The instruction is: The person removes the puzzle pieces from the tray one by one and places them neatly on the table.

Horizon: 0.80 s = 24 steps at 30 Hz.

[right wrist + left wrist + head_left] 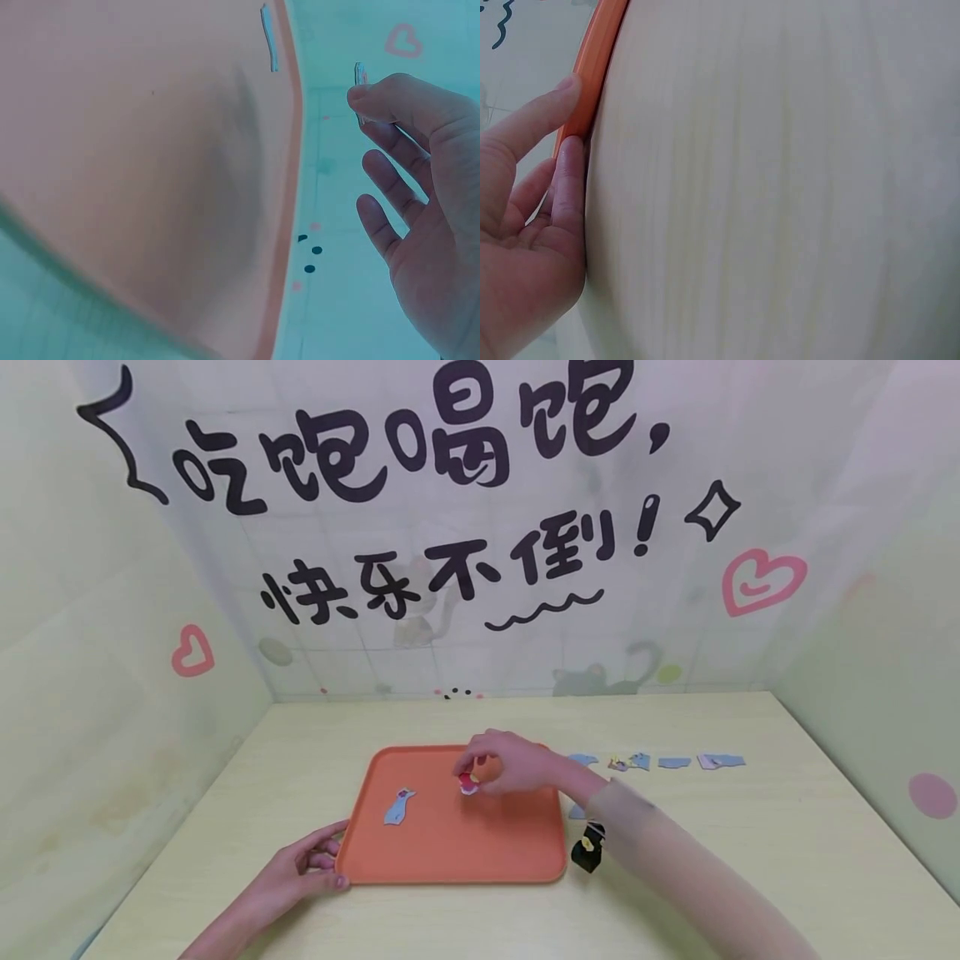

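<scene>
An orange tray [450,852] lies flat on the table. At its near left corner my left hand [303,868] holds it, thumb and fingers against the rim in the left wrist view. Above the tray, my right hand [502,764] pinches a small flat piece [468,783], red and pink with a pale edge, between thumb and index finger. In the right wrist view the piece [360,75] appears edge-on, and the other fingers are spread below it. A light blue flat piece [396,810] with a small coloured pattern lies on the tray's left half.
Right of the tray, several light blue flat pieces [675,763] lie in a row on the table. A small black object with a yellow mark [588,849] stands beside the tray's right edge, near the right forearm. A printed white wall cloth [375,660] stands behind the table.
</scene>
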Tool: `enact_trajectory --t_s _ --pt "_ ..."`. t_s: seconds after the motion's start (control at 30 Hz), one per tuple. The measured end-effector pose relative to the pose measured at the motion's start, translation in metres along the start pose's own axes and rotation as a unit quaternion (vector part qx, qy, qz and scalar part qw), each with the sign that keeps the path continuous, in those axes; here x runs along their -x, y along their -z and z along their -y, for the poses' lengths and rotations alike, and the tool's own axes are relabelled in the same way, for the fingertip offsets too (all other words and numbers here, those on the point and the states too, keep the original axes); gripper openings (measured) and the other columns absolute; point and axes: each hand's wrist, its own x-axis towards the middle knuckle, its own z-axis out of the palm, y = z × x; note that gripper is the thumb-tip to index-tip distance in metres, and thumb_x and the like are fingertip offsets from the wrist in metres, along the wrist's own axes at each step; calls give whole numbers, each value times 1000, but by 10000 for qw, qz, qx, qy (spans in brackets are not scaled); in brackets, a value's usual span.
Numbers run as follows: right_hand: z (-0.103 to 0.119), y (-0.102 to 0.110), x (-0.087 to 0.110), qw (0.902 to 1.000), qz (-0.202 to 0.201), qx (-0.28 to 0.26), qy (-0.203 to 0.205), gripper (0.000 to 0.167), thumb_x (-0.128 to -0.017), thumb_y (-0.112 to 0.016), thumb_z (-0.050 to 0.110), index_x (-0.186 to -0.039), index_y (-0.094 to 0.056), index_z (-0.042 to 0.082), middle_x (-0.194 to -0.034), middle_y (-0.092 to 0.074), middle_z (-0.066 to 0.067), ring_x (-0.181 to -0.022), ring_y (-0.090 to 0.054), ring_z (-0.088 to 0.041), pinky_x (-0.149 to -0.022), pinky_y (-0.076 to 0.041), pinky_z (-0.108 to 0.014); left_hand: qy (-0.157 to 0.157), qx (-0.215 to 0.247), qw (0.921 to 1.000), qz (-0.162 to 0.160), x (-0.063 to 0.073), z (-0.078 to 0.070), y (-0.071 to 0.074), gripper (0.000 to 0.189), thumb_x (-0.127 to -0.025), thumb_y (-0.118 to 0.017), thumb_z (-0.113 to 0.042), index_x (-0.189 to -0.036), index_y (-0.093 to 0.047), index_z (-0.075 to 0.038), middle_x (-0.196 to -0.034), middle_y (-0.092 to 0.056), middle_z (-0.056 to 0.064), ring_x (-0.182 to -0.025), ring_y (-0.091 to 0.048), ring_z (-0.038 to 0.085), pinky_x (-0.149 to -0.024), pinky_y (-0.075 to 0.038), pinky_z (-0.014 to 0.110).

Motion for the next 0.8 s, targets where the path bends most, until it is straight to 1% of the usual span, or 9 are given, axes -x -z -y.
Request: enact_trajectory --t_s 0.23,0.5,0.67,0.8 --pt "-5 12 20 9995 -302 57 101 29 -86 -76 20 -115 -71 21 -108 -68 11 -107 -58 -22 -95 -49 -36 -66 9 10000 -6 1 1 0 82 -83 -79 -21 -153 -37 -11 -124 -51 12 -96 -56 7 -83 -48 18" --pt "-14 24 49 9984 -563 -99 -29 30 -85 -75 18 -113 -71 27 -108 -67 14 -109 -58 -26 -95 -50 -40 -91 33 9999 29 0 0 0 83 -83 -79 -21 -153 -35 -9 -123 -51 13 -95 -56 6 -83 -48 18" --pt "-18 29 69 9972 -738 93 43 32 -85 -74 16 -114 -70 28 -110 -67 13 -104 -57 -19 -92 -50 -41 -106 78 9999 47 1 -1 1 83 -83 -79 -20 -153 -35 -8 -123 -51 12 -95 -56 6 -83 -48 18" --pt "-22 33 85 9963 -856 71 -18 33 -85 -75 15 -114 -70 29 -110 -67 13 -102 -57 -20 -91 -49 -42 -83 106 9999 45 1 -1 1 83 -83 -79 -20 -153 -36 -9 -123 -50 11 -94 -56 6 -82 -48 18"
